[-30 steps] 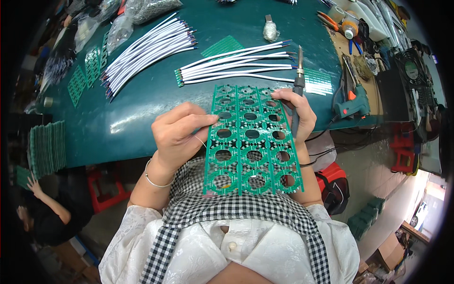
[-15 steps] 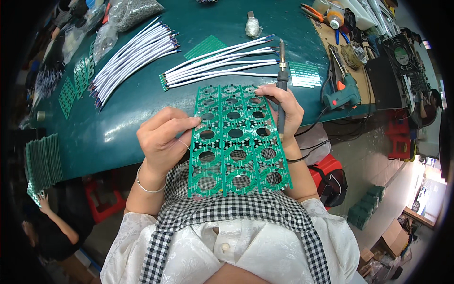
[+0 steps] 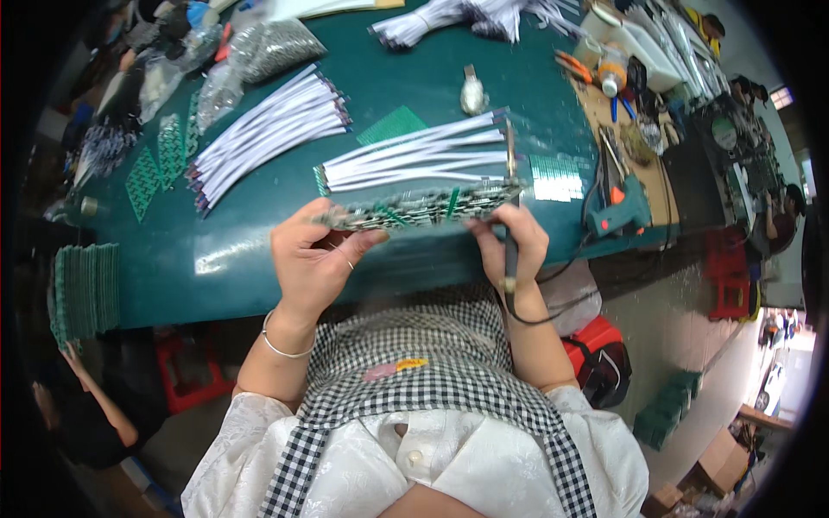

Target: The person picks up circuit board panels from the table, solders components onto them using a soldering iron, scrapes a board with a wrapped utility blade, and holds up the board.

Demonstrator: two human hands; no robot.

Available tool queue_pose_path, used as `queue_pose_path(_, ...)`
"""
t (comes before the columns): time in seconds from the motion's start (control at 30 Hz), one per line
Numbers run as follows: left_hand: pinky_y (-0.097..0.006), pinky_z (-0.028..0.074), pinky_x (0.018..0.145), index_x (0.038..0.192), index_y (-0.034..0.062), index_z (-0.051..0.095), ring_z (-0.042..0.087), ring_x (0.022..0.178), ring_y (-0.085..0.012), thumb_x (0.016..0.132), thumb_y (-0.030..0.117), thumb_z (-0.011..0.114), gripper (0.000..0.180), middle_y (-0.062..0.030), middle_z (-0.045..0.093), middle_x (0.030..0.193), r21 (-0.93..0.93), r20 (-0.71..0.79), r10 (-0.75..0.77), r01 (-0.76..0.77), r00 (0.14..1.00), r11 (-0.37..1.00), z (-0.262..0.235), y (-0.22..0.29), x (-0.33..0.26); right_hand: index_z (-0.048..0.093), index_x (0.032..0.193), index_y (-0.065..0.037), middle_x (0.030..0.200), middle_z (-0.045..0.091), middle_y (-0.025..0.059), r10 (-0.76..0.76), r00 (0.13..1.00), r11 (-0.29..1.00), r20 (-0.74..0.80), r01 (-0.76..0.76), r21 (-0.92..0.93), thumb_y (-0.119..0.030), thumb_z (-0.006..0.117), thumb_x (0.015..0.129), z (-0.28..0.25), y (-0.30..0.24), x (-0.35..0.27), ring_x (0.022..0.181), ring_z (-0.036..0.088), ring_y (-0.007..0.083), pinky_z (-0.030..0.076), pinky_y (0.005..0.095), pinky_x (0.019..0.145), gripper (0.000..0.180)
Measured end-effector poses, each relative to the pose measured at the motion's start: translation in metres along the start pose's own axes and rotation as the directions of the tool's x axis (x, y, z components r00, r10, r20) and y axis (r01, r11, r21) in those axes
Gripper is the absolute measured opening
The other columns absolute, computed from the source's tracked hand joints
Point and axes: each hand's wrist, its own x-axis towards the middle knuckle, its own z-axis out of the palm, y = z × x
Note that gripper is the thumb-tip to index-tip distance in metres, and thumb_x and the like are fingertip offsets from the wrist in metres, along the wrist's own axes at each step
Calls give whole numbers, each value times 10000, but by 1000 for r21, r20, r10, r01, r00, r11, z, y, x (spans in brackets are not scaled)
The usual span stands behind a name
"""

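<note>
While both hands grip it, board (image 3: 423, 207) seems edge-on.

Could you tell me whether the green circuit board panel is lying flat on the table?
No, both hands, left hand and right hand, hold the green circuit board panel edge-on above the green table.
</note>
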Motion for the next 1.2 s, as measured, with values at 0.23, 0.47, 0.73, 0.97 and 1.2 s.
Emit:
queue_pose_path(0.23,-199,421,618,812,13,682,541,668,-36,804,74,784,119,3,654,773,-327,144,-481,501,865,801,-11,-11,-3,665,1041,-20,699,610,46,55,997,991,57,-61,122,-15,820,702,-6,-21,-4,546,535,143,434,257,513,373)
queue_pose_path(0.47,-185,384,565,712,30,641,498,642,-18,800,65,798,184,18,623,710,-505,132,-558,540,820,674,-5,-3,0,677,1003,-26,762,675,73,133,991,979,-8,-131,156,-23,815,735,-10,-33,-8,603,614,132,487,239,563,302)
queue_pose_path(0.73,-188,332,524,808,5,689,431,619,-7,780,93,824,164,38,599,790,-366,62,-435,426,898,827,-7,2,1,649,969,-23,799,681,86,255,966,953,-42,-244,179,7,811,739,-12,-29,-13,653,632,137,498,241,578,283)
queue_pose_path(0.97,-193,394,509,928,13,741,538,656,-42,687,-64,813,264,-44,651,876,-227,-34,-199,186,979,956,-2,8,10,644,983,-11,858,700,98,156,985,984,-73,-148,102,70,752,761,-8,-11,7,739,674,174,546,266,686,260)
queue_pose_path(1.2,-253,501,539,945,67,764,654,677,-172,666,-24,728,295,-98,684,859,79,68,249,-254,966,964,-8,26,11,665,990,-15,916,698,132,131,991,980,-38,-124,156,148,659,732,-4,-1,15,868,685,248,542,331,765,306)
